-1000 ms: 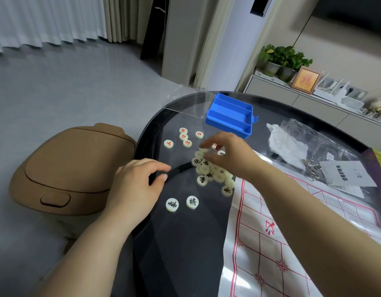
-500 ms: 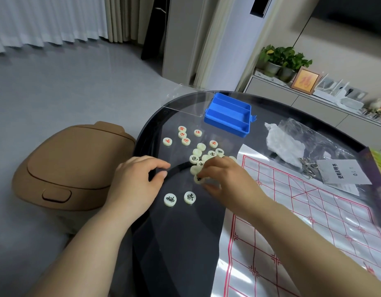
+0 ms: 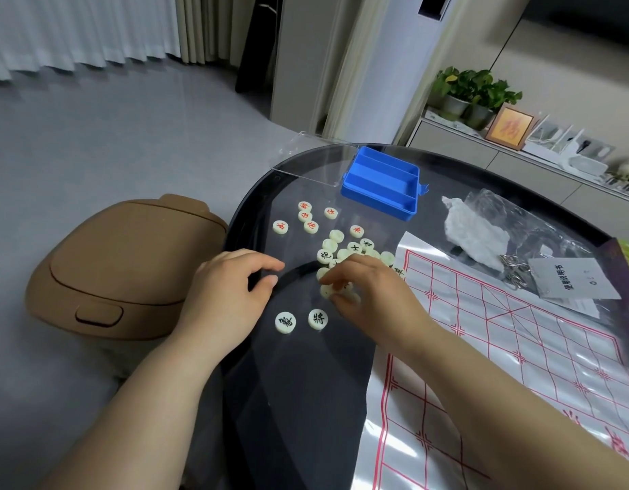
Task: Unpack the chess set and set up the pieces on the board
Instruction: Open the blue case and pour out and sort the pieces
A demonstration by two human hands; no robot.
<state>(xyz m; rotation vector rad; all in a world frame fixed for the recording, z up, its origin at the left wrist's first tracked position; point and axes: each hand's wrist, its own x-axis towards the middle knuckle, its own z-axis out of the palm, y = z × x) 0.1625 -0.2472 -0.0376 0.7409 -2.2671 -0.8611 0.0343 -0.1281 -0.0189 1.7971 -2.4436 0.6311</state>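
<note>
Pinched in the right grip (image 3: pixel 369 295), a pale piece (image 3: pixel 328 290) sits at the near edge of the pile (image 3: pixel 345 251), mid-frame; the left grip (image 3: pixel 228 295) lies slack on the table (image 3: pixel 306 401), holding nothing. Nearest, lower right, the board (image 3: pixel 518 348) waits bare. Two black pieces (image 3: pixel 318 318) look sorted aside; farther up, red pieces (image 3: pixel 307 221), then the emptied blue box (image 3: pixel 380 182).

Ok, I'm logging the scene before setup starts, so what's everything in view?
table: one, black, centre
board: one, white with red lines, table's right
chess pieces: roughly twenty, cream, loose on table left of board
box: one, blue, table's far side
lid: one, clear, left of box
bag: one, clear, beyond board
leaflet: one, white, beside bag
bin: one, tan, floor at left
left hand: one, resting at table edge, empty
right hand: one, pinching chess pieces in the heap
</note>
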